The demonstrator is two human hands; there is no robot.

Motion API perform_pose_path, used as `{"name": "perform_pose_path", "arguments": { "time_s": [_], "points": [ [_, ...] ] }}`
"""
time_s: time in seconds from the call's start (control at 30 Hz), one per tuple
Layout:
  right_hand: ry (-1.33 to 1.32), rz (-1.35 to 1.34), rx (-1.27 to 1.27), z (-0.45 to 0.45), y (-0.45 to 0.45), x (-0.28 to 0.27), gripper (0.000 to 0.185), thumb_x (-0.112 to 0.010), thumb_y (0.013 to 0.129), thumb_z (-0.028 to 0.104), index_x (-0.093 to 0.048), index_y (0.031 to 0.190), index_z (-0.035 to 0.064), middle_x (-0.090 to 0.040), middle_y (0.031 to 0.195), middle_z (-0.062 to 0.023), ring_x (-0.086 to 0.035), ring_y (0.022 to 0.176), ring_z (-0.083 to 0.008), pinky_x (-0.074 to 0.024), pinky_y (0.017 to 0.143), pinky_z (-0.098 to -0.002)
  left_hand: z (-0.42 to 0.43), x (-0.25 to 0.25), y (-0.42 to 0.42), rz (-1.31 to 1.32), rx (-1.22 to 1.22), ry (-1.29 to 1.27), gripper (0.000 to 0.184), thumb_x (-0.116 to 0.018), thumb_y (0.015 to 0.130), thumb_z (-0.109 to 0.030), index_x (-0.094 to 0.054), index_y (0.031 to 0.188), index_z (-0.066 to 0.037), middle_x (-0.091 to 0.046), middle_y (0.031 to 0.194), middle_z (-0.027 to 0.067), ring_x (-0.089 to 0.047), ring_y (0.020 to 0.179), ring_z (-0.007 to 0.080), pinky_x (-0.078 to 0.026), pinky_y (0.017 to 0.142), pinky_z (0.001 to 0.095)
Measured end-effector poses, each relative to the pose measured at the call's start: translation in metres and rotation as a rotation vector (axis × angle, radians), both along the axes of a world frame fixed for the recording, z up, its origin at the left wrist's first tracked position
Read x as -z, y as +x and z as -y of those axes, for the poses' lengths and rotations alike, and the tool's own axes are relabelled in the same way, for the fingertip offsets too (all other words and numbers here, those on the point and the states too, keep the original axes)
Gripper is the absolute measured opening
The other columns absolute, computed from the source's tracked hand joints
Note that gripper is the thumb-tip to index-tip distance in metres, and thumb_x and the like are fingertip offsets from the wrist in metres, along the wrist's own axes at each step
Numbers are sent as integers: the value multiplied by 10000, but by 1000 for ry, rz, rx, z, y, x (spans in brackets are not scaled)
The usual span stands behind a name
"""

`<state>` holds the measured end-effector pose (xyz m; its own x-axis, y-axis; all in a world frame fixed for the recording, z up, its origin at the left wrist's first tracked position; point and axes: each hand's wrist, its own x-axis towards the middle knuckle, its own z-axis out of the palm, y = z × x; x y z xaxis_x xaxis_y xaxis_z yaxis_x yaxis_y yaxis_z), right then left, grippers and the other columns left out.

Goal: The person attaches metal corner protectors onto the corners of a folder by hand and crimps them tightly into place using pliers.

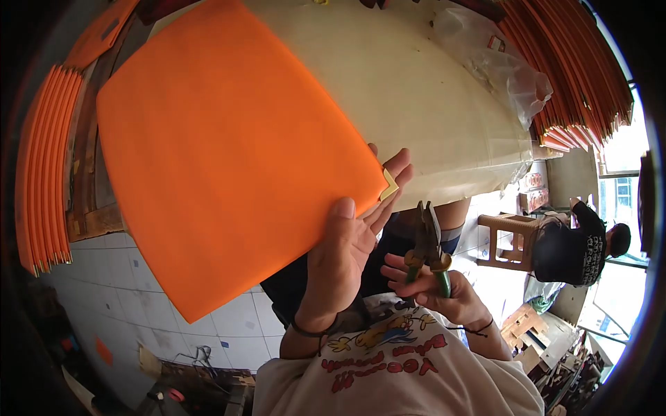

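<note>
A large flat orange cover board (pixel 236 159) is gripped at its near right edge by my left hand (pixel 343 253). My left thumb lies on top of the board, with the other fingers underneath and behind its corner. A gold-coloured metal corner piece (pixel 390 186) sits on that corner, beside my left fingers. My right hand (pixel 451 298) holds pliers (pixel 429 239) by their green and yellow handles, below and to the right of the corner. The pliers' jaws point up and stand apart from the board.
A work table with a pale cover (pixel 416 104) lies beneath the board. Stacks of similar orange boards (pixel 52 166) stand left and at the upper right, near a clear plastic bag (pixel 485 55). Another person (pixel 572 249) sits to the right by a brown plastic stool (pixel 505 241).
</note>
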<state>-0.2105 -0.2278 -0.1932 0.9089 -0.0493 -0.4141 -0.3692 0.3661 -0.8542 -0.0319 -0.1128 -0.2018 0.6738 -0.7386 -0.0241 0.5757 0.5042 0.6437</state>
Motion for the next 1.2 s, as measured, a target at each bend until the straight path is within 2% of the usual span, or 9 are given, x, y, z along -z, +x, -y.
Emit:
{"name": "perform_pose_path", "arguments": {
  "time_s": [0.03,0.13,0.33,0.47,0.67,0.93,1.03,1.13,1.2],
  "points": [
    [26,-19,-22,1,0,-2,329,-559,944,-52,-652,1250,25,-382,1539,-171,-393,1418,-270,-369,1120,-389,0,0,0,-1,-1,2,665,-301,1035,-432,-216,1512,23,-360,1499,291,-356,1417,381,-266,1199,441],
    [20,-37,-46,1,3,-5,345,-546,923,-83,-656,1235,14,-379,1540,-171,-401,1413,-278,-364,1124,-396,0,2,-1,5,1,10,670,-296,1032,-436,-215,1513,24,-369,1493,290,-359,1417,379,-270,1198,431],
    [-279,-11,-60,5,15,-14,477,-468,823,-152,-652,1235,3,-425,1501,-161,-457,1367,-271,-354,1135,-401,-1,3,-3,-52,-4,0,664,-326,1026,-435,-240,1501,22,-469,1397,266,-438,1359,383,-338,1160,433],
    [-375,-50,-106,3,18,-23,491,-479,816,-121,-643,1260,10,-430,1496,-153,-477,1347,-276,-367,1113,-378,-1,5,-3,-103,-4,-77,653,-350,1024,-419,-241,1493,23,-527,1315,241,-482,1313,403,-379,1134,443],
    [-511,-171,-137,-6,25,-41,492,-480,813,-90,-633,1271,3,-415,1510,-146,-481,1346,-276,-386,1081,-336,-1,-1,-4,-121,-28,-48,680,-347,1025,-426,-205,1501,38,-527,1310,245,-466,1322,423,-355,1149,469],
    [-587,-175,-84,-17,38,-55,531,-451,783,-125,-586,1288,-30,-434,1472,-174,-474,1353,-287,-437,1054,-363,0,8,-3,-69,13,-86,663,-311,1035,-448,-205,1526,-15,-447,1427,278,-480,1330,375,-449,1012,368],
    [-720,-137,-207,-15,31,-56,578,-449,774,-144,-530,1336,-33,-451,1447,-174,-528,1305,-295,-470,1016,-352,1,10,-3,-41,10,-88,655,-306,1037,-446,-209,1526,-21,-413,1456,293,-493,1319,369,-471,964,354],
    [-566,-225,-124,-19,36,-66,607,-470,773,-151,-496,1366,-27,-488,1416,-165,-602,1219,-282,-500,968,-336,1,7,-4,-41,-7,-34,647,-302,1040,-437,-211,1524,-18,-394,1470,302,-501,1311,372,-476,953,351],
    [-600,-250,-128,-18,39,-74,593,-497,781,-142,-500,1363,-26,-520,1384,-164,-629,1178,-272,-512,948,-331,1,6,-4,-36,-1,-20,643,-301,1041,-433,-210,1523,-17,-381,1478,307,-496,1315,380,-474,961,354]
  ]
}}
